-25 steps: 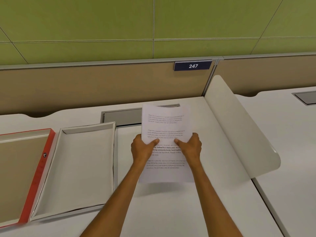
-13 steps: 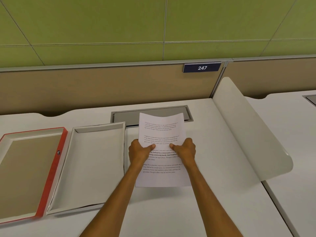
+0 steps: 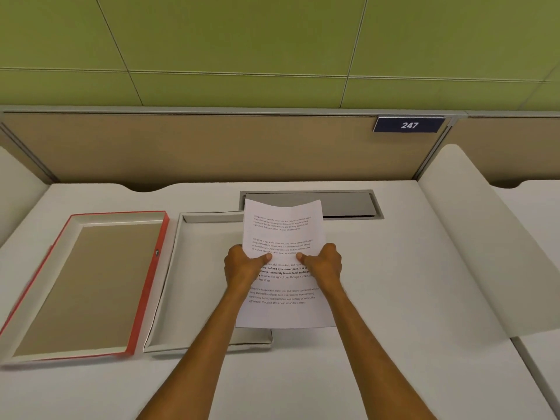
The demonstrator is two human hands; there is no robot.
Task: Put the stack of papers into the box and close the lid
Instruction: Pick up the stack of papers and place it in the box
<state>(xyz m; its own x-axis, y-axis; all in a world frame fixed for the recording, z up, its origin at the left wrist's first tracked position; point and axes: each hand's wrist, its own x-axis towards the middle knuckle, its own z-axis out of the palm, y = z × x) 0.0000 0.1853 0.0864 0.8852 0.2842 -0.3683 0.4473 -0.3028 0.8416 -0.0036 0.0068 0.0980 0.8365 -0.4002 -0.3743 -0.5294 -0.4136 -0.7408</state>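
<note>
I hold a stack of printed white papers point(image 3: 285, 231) above the desk, and it overlaps the right side of the open white box point(image 3: 200, 268). My left hand point(image 3: 242, 268) grips the stack's left edge with the thumb on top. My right hand point(image 3: 324, 263) grips its right edge the same way. The box lies flat with nothing visible inside, and my left forearm crosses its right part. Its red-edged lid point(image 3: 151, 268) lies upside down to the left of the box, brown inside face up.
The white desk point(image 3: 394, 298) has a grey cable hatch point(image 3: 348, 204) behind the papers. A curved white divider point(image 3: 485, 237) stands at the right, a tan partition point(image 3: 212, 147) with a "247" plate point(image 3: 409, 125) behind.
The papers and both hands have shifted left, from beside the box to over its right side. The view has also turned left, so the lid shows in full.
</note>
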